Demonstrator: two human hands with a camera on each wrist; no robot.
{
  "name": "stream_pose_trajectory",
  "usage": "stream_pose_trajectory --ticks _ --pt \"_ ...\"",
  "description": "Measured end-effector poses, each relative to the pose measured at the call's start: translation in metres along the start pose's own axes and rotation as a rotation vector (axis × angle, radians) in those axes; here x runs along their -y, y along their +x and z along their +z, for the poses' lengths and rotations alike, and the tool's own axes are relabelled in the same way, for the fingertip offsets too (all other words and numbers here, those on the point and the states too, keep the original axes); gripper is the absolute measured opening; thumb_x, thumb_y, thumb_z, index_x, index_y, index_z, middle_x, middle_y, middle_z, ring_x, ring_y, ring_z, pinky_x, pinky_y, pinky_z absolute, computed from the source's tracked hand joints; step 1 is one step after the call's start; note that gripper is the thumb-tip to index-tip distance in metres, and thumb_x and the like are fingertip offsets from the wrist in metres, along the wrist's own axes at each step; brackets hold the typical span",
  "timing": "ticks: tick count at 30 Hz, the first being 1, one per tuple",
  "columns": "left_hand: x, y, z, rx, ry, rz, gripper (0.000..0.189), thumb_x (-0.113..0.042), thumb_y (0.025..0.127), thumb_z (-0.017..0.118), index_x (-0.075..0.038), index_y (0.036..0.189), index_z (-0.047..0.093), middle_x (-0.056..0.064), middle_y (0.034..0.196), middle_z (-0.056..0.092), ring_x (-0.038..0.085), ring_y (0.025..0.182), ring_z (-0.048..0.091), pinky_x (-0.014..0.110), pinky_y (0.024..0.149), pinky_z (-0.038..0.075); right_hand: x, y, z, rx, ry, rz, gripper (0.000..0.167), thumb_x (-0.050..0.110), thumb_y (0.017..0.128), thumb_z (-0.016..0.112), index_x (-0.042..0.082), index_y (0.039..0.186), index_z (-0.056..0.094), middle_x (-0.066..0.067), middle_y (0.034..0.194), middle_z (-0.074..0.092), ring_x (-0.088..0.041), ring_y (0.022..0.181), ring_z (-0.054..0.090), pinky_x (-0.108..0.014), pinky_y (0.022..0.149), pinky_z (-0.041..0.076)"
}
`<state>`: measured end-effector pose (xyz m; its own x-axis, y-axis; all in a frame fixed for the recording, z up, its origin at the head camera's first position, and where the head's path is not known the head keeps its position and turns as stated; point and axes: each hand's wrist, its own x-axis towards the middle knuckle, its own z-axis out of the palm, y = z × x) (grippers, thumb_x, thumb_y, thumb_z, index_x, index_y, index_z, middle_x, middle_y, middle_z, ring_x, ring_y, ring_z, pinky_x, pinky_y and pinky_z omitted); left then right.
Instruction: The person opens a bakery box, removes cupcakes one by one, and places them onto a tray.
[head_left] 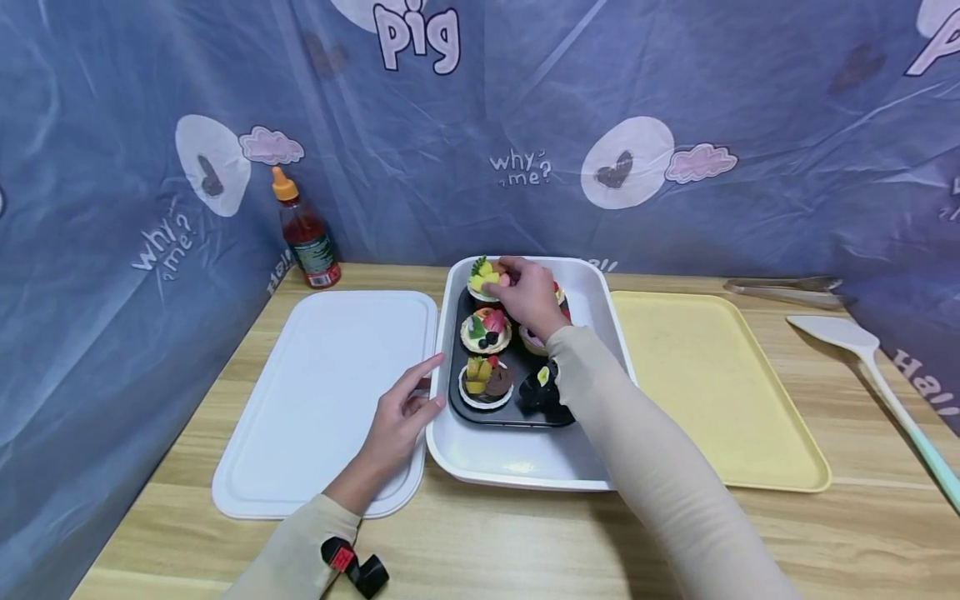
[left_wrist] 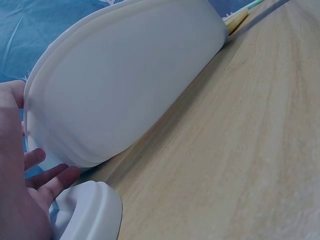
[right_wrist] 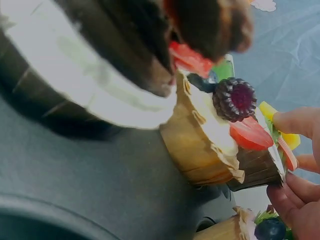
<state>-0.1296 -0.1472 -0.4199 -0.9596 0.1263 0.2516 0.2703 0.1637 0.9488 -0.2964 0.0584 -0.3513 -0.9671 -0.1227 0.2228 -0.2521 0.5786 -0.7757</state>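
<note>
My right hand pinches a cupcake with yellow fruit on top, at the back left of a black muffin tin. In the right wrist view, thumb and fingers sit on either side of its dark cup. A fruit cupcake and a chocolate one stand in front of it in the same row. More cupcakes on the right are partly hidden by my right arm. The tin lies inside a white basin. My left hand touches the basin's left rim with extended fingertips.
A white tray lies left of the basin, a yellow tray right of it. A sauce bottle stands at the back left. Metal tongs and a white spatula lie far right. A blue curtain hangs behind.
</note>
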Motion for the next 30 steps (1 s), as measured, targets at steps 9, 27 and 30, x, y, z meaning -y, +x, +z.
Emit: stream_pose_trajectory --ticks 9,27,30 --pt "0.0 0.0 0.0 -0.004 0.023 -0.003 0.056 -0.003 0.095 0.061 -0.011 0.149 0.049 0.016 0.143 0.054 0.018 0.11 0.055 0.017 0.09 0.051 0.001 -0.002 -0.004 -0.024 0.039 0.013 0.055 0.023 0.088 0.077 0.004 0.136 0.062 -0.015 0.124 0.07 -0.024 0.109 0.066 -0.039 0.096 0.055" --pt "-0.001 0.0 0.001 -0.002 0.019 -0.002 0.057 -0.004 0.095 0.061 -0.011 0.15 0.048 0.017 0.141 0.054 0.023 0.109 0.056 0.017 0.089 0.052 0.004 -0.004 -0.019 -0.146 0.1 0.006 0.05 0.022 0.086 0.079 0.004 0.131 0.066 -0.014 0.121 0.071 -0.024 0.106 0.066 -0.036 0.092 0.055" --pt "0.0 0.0 0.0 -0.002 0.024 -0.004 0.057 -0.004 0.095 0.061 -0.011 0.15 0.048 0.017 0.141 0.054 0.022 0.108 0.056 0.017 0.089 0.052 0.007 -0.006 -0.024 -0.177 0.123 -0.001 0.05 0.023 0.085 0.079 0.003 0.129 0.067 -0.014 0.119 0.072 -0.025 0.105 0.067 -0.036 0.091 0.055"
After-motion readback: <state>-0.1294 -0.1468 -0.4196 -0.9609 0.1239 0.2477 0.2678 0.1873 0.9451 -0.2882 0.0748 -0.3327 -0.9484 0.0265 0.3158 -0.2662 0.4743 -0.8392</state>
